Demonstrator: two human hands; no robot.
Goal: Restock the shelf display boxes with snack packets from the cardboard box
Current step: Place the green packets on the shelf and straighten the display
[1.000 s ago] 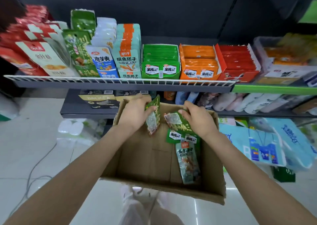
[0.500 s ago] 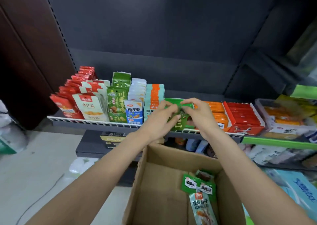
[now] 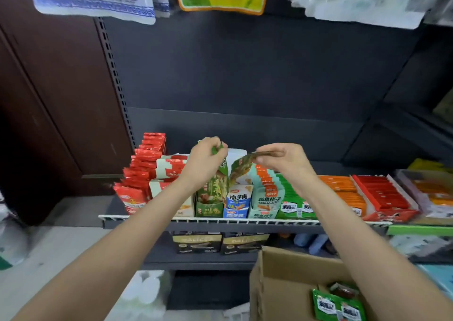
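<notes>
My left hand (image 3: 204, 160) pinches the top of a green snack packet (image 3: 218, 178) that hangs down into the tall green display box (image 3: 208, 209) on the shelf. My right hand (image 3: 282, 160) pinches the top edge of a second green packet (image 3: 241, 167), tilted towards the first, above the blue display box (image 3: 237, 204). The cardboard box (image 3: 274, 286) stands at the bottom right, below the shelf. Inside it lie green packets (image 3: 337, 307).
The wire-fronted shelf (image 3: 220, 220) carries a row of display boxes: red packets (image 3: 141, 173) at left, then teal (image 3: 266, 198), green (image 3: 294, 205), orange (image 3: 343, 193) and red (image 3: 384, 195) to the right. Bags hang above. A lower shelf holds dark boxes (image 3: 196, 242).
Both hands rose from the cardboard box with a green packet each, passed the flat green box and now hold them over the tall green box further left. The camera tilted up.
</notes>
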